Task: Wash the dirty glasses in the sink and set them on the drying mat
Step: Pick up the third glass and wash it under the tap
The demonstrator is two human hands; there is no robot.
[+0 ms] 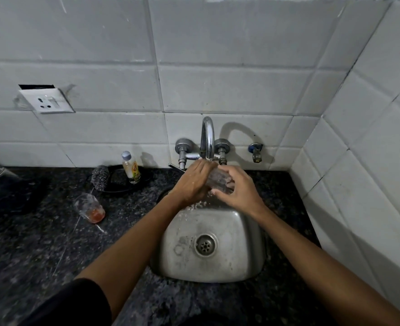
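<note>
One head-worn wide-angle view looks forward and down, close over the sink (217, 222), with the tiled wall (217, 67) at twelve o'clock.

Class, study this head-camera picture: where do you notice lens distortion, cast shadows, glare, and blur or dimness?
Head view: the wide lens bows the tile lines of the wall; the tap casts a curved shadow to its right and shows bright glare; the glass between the left hand and right hand is blurred under running water; the dark counter is dim, and glasses at the far left edge are murky.
</note>
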